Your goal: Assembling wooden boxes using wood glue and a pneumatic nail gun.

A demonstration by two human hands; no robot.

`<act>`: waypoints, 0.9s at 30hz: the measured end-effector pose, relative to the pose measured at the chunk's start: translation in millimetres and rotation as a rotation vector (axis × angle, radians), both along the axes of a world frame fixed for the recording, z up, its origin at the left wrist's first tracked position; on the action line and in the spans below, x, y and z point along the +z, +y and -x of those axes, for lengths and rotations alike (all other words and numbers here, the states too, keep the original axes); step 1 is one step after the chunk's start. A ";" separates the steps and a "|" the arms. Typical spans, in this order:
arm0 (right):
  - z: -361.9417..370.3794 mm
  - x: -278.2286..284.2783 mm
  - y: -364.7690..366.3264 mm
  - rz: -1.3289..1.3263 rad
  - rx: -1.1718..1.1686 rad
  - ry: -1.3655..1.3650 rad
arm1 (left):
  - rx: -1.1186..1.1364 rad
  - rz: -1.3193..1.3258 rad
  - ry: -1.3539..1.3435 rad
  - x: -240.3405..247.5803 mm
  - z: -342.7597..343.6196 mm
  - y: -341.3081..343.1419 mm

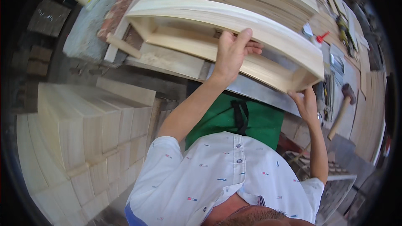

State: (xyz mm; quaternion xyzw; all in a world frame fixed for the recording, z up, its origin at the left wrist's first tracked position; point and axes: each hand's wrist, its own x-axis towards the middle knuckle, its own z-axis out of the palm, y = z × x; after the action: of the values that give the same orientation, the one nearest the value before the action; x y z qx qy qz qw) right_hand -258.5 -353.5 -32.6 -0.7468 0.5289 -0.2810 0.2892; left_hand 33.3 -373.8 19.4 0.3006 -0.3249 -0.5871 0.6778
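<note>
A: Where is the wooden frame [268,33], and what do the two hands do with it?
B: It lies slantwise across the upper middle of the picture, over the workbench [171,63]; whether its whole length rests there, I cannot tell. The left hand [231,56] seems to pinch the upper long board near its middle, with the thumb on the face and the fingers bent under the edge; the right hand [307,104] grips the lower right corner, thumb on the near side, other fingers partly hidden.
A: How will it handle, in your opinion?
B: I judge it rather light for its length, because the boards are thin; it should be stiff along the boards, but the corners may be its weaker places; the planed wood can slide a little in dry fingers. One hand at mid-length and one at the end seems a sensible hold.
A: And the materials?
B: The frame is pale, smooth wood, long and narrow, with an open middle; at lower left stand stacked wooden pieces [71,129] of similar colour; at upper left is a rough grey block [90,29]; at right lies a mallet [348,94] with dark head and pale handle.
</note>
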 end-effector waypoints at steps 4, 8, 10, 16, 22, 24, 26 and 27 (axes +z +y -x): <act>-5.4 13.1 1.3 0.062 -0.271 0.107 | -0.116 0.011 -0.072 18.7 7.3 -1.1; -8.3 32.5 -5.7 0.116 -0.302 0.141 | -0.192 -0.012 -0.583 10.6 -14.4 3.0; 4.2 26.1 -8.1 0.090 -0.277 0.193 | -0.241 0.037 -0.834 1.1 -25.1 17.1; 24.4 18.3 -11.0 -0.076 -0.168 0.316 | -0.344 0.346 -1.651 -4.2 -51.9 69.9; 28.4 4.3 -14.4 -0.196 -0.211 0.271 | -0.240 0.400 -1.735 -27.9 -76.4 64.8; 28.5 0.5 -23.5 0.002 -0.170 0.336 | -0.212 0.413 -1.743 -29.7 -73.6 59.2; 32.5 -2.9 -30.8 -0.007 -0.193 0.365 | -0.169 0.429 -1.749 -30.5 -68.0 51.6; 34.3 -2.3 -32.8 -0.008 -0.193 0.386 | -0.184 0.450 -1.733 -31.8 -66.7 48.7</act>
State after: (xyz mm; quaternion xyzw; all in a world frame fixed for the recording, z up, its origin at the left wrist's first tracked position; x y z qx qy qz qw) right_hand -292.8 -386.2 -34.9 -0.7315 0.6445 -0.1570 0.1574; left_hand 100.0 -325.1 -12.4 0.4709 -0.8523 -0.1288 0.1880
